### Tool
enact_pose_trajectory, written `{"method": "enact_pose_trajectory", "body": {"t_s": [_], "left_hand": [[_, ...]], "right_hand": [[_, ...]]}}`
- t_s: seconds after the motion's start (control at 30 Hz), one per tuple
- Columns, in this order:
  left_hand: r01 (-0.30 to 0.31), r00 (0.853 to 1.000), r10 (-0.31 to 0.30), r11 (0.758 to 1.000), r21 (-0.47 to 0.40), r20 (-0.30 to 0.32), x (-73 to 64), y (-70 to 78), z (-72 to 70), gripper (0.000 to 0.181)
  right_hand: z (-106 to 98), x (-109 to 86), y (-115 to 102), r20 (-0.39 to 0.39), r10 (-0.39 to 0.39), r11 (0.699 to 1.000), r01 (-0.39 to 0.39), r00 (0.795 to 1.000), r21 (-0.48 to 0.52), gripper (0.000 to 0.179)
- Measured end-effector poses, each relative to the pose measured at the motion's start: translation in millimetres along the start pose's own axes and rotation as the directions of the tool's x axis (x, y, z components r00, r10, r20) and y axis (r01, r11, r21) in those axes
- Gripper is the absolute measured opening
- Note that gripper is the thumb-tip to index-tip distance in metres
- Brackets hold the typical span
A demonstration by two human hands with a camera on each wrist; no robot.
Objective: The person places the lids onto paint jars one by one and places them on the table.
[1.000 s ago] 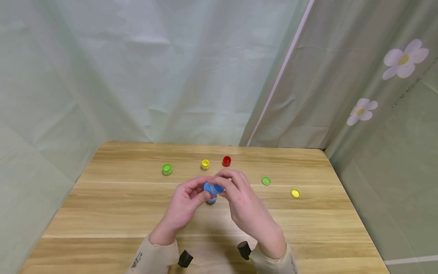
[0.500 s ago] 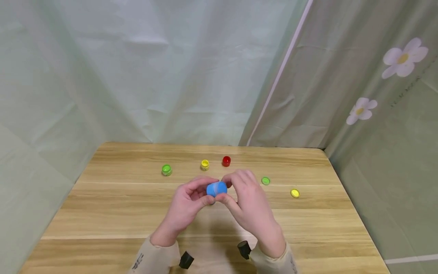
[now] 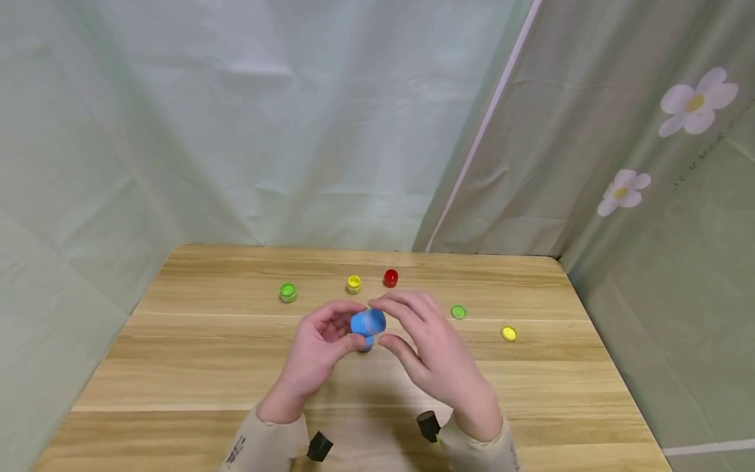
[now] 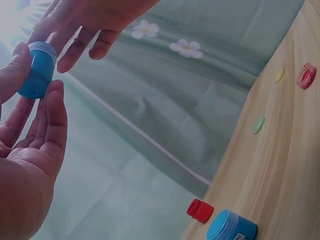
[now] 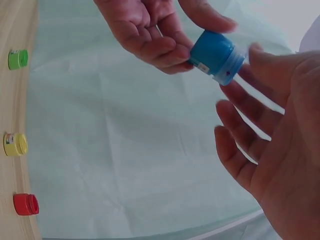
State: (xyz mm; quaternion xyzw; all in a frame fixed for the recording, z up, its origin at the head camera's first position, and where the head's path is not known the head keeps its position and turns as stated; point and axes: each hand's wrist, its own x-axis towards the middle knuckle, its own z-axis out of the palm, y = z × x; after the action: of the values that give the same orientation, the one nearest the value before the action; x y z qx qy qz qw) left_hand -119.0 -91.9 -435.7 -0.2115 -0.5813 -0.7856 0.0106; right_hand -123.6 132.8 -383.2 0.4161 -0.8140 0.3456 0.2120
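Midway between table side edges (image 3: 610,367), left hand (image 3: 312,347) pinches blue jar (image 3: 366,322), right hand (image 3: 435,353) spread.

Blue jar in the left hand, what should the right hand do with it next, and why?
Maybe the right hand should close its fingers round the pale end of the held blue jar and twist gently. Its thumb stands clear of that end, which looks like a cap, while the left hand grips the jar.

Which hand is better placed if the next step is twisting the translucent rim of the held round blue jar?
Probably the right hand: its spread fingers are around the rim, while the left hand grips the jar.
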Motion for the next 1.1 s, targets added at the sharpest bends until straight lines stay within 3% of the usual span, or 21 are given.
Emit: {"method": "enact_pose_trajectory", "body": {"t_s": [0.13,0.23,0.7,1.1], "left_hand": [[-0.02,1.0,0.02,1.0,0.002,0.003,0.2,0.2,-2.3,0.036],[-0.036,0.999,0.036,0.999,0.003,0.017,0.6,0.3,-3.5,0.037],[-0.043,0.999,0.043,0.999,0.005,0.028,0.4,1.4,-3.6,0.039],[-0.031,0.997,0.033,0.999,-0.036,0.066,0.7,-1.4,4.4,0.042]], "right_hand": [[-0.3,1.0,1.1,0.007,-0.042,0.999,0.042,0.999,0.005,0.04],[0.0,1.3,1.3,0.001,-0.03,0.999,0.031,1.0,-0.01,0.033],[2.9,1.2,0.2,-0.031,0.099,0.994,-0.1,0.995,-0.037,0.045],[7.1,-2.9,-1.4,-0.083,0.237,0.969,-0.241,0.968,-0.045,0.039]]}}
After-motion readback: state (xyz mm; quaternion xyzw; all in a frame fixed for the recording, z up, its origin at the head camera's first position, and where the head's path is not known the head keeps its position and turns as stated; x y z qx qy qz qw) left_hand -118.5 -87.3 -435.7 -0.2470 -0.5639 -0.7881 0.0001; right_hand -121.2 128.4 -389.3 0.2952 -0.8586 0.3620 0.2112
